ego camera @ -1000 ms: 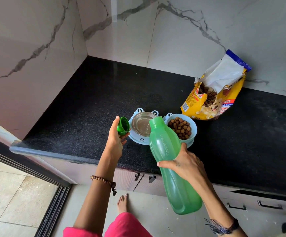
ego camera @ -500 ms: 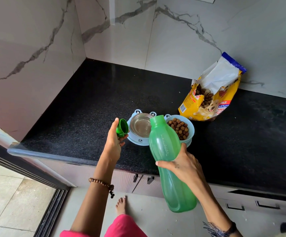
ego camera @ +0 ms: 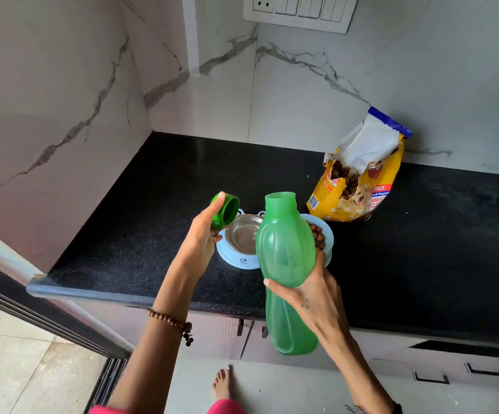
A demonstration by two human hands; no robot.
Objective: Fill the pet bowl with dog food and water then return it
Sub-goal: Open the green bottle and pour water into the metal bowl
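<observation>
A light blue double pet bowl (ego camera: 236, 259) sits near the front of the black counter (ego camera: 152, 228). Its left steel cup (ego camera: 243, 234) holds a little water; its right cup holds brown kibble (ego camera: 318, 236), partly hidden by the bottle. My right hand (ego camera: 311, 291) grips an uncapped green water bottle (ego camera: 285, 249) around its middle, nearly upright over the bowl. My left hand (ego camera: 202, 234) holds the green bottle cap (ego camera: 226, 210) just left of the bowl.
An open yellow dog food bag (ego camera: 358, 177) leans against the back marble wall, right of the bowl. A switch plate (ego camera: 299, 10) is on the wall above. Drawers and cabinet handles run under the counter edge. My bare foot (ego camera: 223, 383) stands on the floor.
The bottle has come from tilted toward the steel cup to nearly upright. My left hand with the cap rose slightly. The view has tipped upward, showing the switch plate.
</observation>
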